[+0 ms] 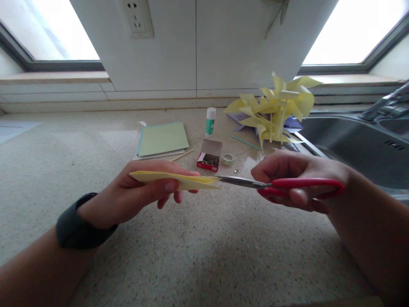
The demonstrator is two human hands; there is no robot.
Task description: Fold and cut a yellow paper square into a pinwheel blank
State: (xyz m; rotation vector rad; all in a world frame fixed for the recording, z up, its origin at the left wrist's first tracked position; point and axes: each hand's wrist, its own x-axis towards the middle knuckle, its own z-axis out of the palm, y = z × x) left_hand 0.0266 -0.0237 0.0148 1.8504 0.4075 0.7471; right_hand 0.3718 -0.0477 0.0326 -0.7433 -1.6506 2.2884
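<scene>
Folded yellow paper (188, 182) is pinched between the thumb and fingers of my left hand (143, 187), held above the counter. My right hand (294, 175) grips red-handled scissors (306, 183), its fingers through the loops. The blades point left and their tips meet the right end of the paper. Whether the tips are between the layers or just touching the edge, I cannot tell. Beyond the hands stand an open red box of small metal pins (209, 162), a roll of clear tape (228, 159) and a glue stick (210, 121).
A stack of coloured paper (164, 138) lies behind my left hand, with a thin wooden stick (182, 155) beside it. Yellow paper pinwheels (277, 106) are piled at the back right, near a blue-green stick (246, 142). The steel sink (345, 145) borders the right side.
</scene>
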